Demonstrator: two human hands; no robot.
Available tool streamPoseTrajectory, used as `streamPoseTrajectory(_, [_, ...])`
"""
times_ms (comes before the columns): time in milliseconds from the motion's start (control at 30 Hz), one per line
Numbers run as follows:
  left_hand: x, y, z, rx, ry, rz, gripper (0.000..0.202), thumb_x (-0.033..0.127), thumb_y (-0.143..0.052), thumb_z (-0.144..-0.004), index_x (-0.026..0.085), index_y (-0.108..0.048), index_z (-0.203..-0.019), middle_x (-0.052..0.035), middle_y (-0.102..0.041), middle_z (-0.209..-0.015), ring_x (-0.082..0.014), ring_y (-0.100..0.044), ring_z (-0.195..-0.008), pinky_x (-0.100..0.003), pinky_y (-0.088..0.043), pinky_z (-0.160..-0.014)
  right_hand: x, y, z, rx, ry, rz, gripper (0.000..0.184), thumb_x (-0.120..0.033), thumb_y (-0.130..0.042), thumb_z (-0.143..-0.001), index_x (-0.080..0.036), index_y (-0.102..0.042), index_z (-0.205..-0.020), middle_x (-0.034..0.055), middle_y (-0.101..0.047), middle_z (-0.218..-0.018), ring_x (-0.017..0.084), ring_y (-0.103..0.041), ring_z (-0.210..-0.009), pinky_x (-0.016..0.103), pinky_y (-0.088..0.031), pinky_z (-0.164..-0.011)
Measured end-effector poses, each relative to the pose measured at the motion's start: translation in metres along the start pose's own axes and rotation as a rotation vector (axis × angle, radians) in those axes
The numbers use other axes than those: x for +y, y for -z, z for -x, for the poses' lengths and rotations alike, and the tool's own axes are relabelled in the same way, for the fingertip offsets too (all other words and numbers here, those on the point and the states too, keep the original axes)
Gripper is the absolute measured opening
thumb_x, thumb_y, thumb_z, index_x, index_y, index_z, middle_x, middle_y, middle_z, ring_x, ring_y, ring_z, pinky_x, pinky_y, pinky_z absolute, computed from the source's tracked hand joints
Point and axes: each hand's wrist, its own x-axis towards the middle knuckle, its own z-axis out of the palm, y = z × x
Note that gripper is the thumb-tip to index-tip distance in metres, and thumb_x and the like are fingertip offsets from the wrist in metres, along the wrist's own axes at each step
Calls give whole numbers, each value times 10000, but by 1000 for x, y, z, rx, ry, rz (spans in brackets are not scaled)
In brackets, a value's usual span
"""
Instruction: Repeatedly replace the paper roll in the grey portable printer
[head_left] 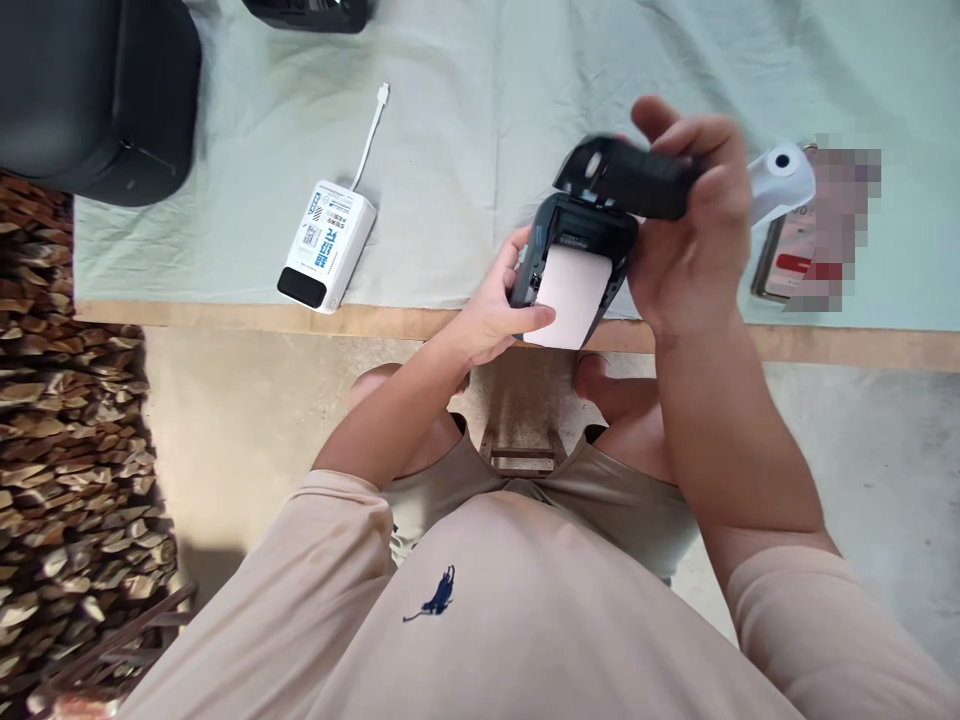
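A small black portable label printer (585,222) is tilted over the table's front edge, its lid (619,175) raised. White paper (574,290) lies in its open compartment. My left hand (495,310) grips the printer's lower left side, the thumb resting on the paper. The raised lid is held at its right end by my right hand (701,215), which is slightly blurred. Just beyond that hand, a white paper roll (791,185) with a dark core hole lies on the table, partly hidden by the wrist.
A phone (772,265), partly pixelated, lies beside the roll. On the left are a white power bank (330,240) with a short cable (367,145) and a large black case (97,100). Another dark object (307,12) is cut off at the top. The cloth-covered table (465,150) has a wooden front edge.
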Motion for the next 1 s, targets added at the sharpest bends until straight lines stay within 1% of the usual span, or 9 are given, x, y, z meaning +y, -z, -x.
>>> streamPoseTrajectory(100, [3,-3,-2,39,21,18,927,409,-1076,-659,378,-639,-1476,18,-797,-1109,-275,-853,-1191,-334,-696,-934,9,0,7,-97,100,31,506,-839,-609,-909,-350,-588,-1040,56,-722,-1589,336,-660,-1560,575,-470,-1416])
streamPoseTrajectory(233, [8,-4,-3,81,35,57,981,381,-1062,-631,375,-621,-1508,-1,-821,-1195,-343,-815,-1368,-404,-696,-1049,24,8,15,-204,131,100,509,-842,-713,-918,-349,-681,-1043,45,-676,-1658,369,-573,-1633,630,-470,-1407])
streamPoseTrajectory(333, [9,-4,0,93,31,74,999,358,-1050,-635,382,-610,-1531,-2,-828,-1240,-349,-811,-1390,-400,-698,-1040,39,10,19,-188,53,111,582,-838,-820,-856,-406,-703,-1227,25,-629,-1705,393,-600,-1582,640,-598,-1258])
streamPoseTrajectory(433, [8,-3,3,87,-6,71,967,380,-1072,-651,385,-625,-1509,0,-829,-1248,-342,-830,-1353,-372,-708,-980,58,7,21,-195,-33,-10,870,-865,-878,-778,-497,-578,-1508,32,-706,-1580,362,-727,-1407,547,-713,-1027])
streamPoseTrajectory(567, [8,-6,3,95,-58,135,835,556,-1064,-703,362,-697,-1428,-22,-827,-1326,-359,-785,-1447,-388,-713,-1031,74,3,22,-233,-82,-57,948,-880,-878,-765,-494,-551,-1565,22,-787,-1347,306,-808,-1137,437,-715,-799])
streamPoseTrajectory(667, [8,-9,-1,91,-98,135,614,634,-971,-825,288,-762,-1288,-53,-840,-1303,-367,-730,-1529,-409,-698,-1115,77,3,23,-233,-60,-37,901,-816,-924,-765,-496,-598,-1542,15,-800,-1330,286,-815,-1064,395,-697,-741])
streamPoseTrajectory(767, [7,-10,-4,90,-130,116,436,600,-868,-948,247,-788,-1192,-64,-853,-1155,-352,-719,-1544,-399,-672,-1175,74,3,24,-254,-61,-15,880,-781,-937,-789,-494,-604,-1551,18,-804,-1340,282,-821,-1066,373,-691,-721])
streamPoseTrajectory(867, [4,-6,-8,96,-137,104,435,640,-850,-956,255,-803,-1153,-71,-862,-1174,-351,-680,-1597,-391,-658,-1209,67,4,25,-265,-63,10,885,-832,-898,-814,-475,-589,-1562,29,-790,-1377,291,-819,-1111,380,-705,-741])
streamPoseTrajectory(1000, [0,2,-12,37,-140,49,483,676,-864,-924,262,-803,-1165,-70,-870,-1283,-375,-656,-1628,-391,-698,-1140,58,6,24,-297,-82,47,857,-855,-840,-869,-476,-562,-1584,30,-769,-1423,295,-819,-1161,393,-732,-789])
